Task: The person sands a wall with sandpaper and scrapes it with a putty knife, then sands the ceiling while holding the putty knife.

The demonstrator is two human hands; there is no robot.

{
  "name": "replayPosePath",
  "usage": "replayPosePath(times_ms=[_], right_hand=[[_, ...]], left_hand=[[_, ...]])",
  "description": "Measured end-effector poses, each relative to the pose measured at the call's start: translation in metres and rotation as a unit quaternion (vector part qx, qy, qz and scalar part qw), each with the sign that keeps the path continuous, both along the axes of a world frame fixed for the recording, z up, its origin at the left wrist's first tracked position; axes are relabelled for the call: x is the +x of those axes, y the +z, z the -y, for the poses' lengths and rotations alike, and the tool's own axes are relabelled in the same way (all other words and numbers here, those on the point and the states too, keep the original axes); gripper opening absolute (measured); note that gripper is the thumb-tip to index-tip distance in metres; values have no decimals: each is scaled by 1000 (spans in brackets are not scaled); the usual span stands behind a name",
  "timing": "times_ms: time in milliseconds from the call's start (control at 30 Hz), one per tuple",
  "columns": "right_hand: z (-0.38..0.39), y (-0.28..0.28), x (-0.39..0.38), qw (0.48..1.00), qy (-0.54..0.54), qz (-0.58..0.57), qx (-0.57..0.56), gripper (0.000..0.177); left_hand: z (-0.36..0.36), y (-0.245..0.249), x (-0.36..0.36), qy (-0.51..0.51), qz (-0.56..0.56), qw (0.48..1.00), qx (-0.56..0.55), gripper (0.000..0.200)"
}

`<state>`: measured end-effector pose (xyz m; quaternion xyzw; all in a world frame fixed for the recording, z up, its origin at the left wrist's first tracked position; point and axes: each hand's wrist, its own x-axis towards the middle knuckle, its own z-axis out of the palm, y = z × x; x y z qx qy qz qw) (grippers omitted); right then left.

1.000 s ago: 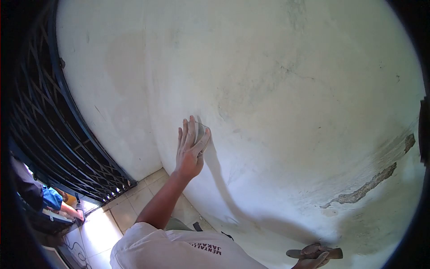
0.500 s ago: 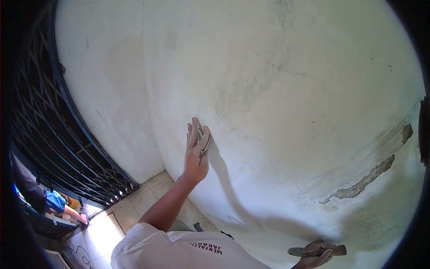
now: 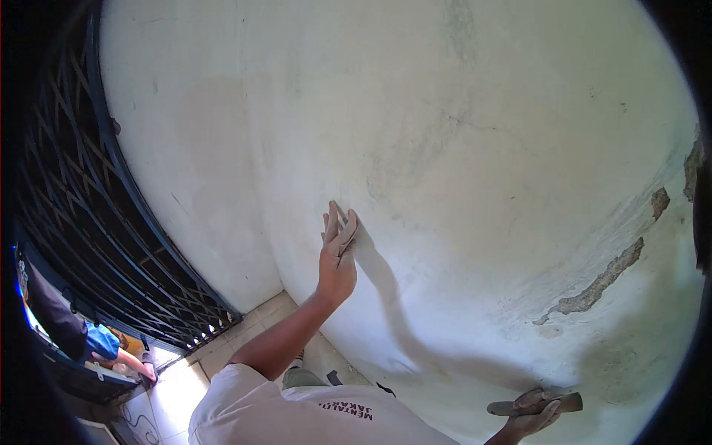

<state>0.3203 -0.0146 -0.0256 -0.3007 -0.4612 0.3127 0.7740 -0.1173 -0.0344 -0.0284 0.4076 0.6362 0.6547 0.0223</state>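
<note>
Wall (image 3: 475, 148): pale, smooth plaster, curving across the view, showing grey smudges, a hairline crack and a rough, crumbling gouge (image 3: 601, 285) at lower right. Folding gate (image 3: 96, 178): dark metal lattice, standing at left. Floor (image 3: 178, 397): light square tiles, shining near the gate. Shirt (image 3: 319, 415): white cloth, dark lettering. Left hand (image 3: 340, 256): dusty, lightly curling around a thin grey piece (image 3: 343, 220), mostly hidden, at the wall. Right hand (image 3: 530, 419): gripping a tool (image 3: 570, 403) near the wall's lower right, its grey end rounding off, its brown end squaring.
</note>
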Motion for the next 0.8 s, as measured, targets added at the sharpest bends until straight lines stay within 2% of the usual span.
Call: replayPosePath(times_ms=[100, 200, 300, 400, 533, 633, 733, 800], right_hand=[[-3, -4, 3, 1000, -3, 7, 14, 32], [-2, -3, 2, 1000, 6, -7, 6, 33], [-1, -1, -1, 1000, 11, -3, 5, 32], [-1, -3, 0, 1000, -9, -19, -9, 31], [3, 3, -11, 1000, 2, -24, -11, 29], [-1, -4, -9, 999, -27, -24, -20, 29], [-4, -7, -5, 999, -42, -5, -14, 30], [-1, -5, -12, 999, -42, -6, -17, 29]], left_hand=[[0, 1, -5, -80, 106, 989, 69, 57], [7, 9, -5, -24, -13, 999, -20, 57], [13, 11, -11, 29, -128, 988, -77, 57], [19, 10, -35, 60, -272, 952, -128, 67], [34, 30, -62, 76, -434, 873, -211, 72], [35, 31, -71, 22, -408, 892, -193, 59], [23, 5, -51, -25, -240, 963, -123, 58], [21, -10, -37, 0, -233, 965, -123, 66]])
